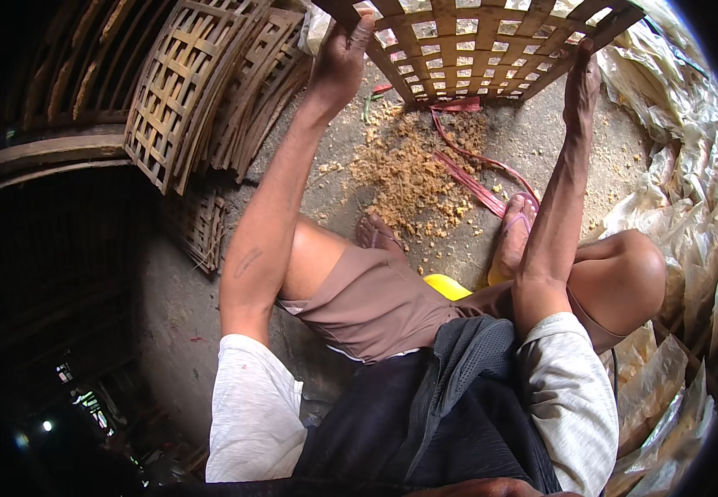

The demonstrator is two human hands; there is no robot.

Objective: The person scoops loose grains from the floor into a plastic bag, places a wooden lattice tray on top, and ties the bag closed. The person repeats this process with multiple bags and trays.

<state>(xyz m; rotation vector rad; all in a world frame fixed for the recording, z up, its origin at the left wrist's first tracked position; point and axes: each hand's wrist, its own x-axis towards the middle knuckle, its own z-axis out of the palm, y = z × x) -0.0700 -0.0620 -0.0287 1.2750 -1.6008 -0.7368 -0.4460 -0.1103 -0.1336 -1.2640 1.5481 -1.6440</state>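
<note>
A woven bamboo lattice panel with a wooden frame stands tilted in front of me, its top cut off by the picture's edge. My left hand grips its left side rail, thumb upward. At the right rail is my right hand, with the fingers mostly hidden behind the frame. Below the panel's lower edge, a pinkish-red plastic strip trails across the floor towards my right foot. Tan crumbly material lies heaped on the concrete between the panel and my feet.
Several similar lattice panels lean in a stack at the left, beside dark wooden slats. Crumpled translucent plastic sheeting lines the right side. Part of a yellow object shows beneath me, between my legs.
</note>
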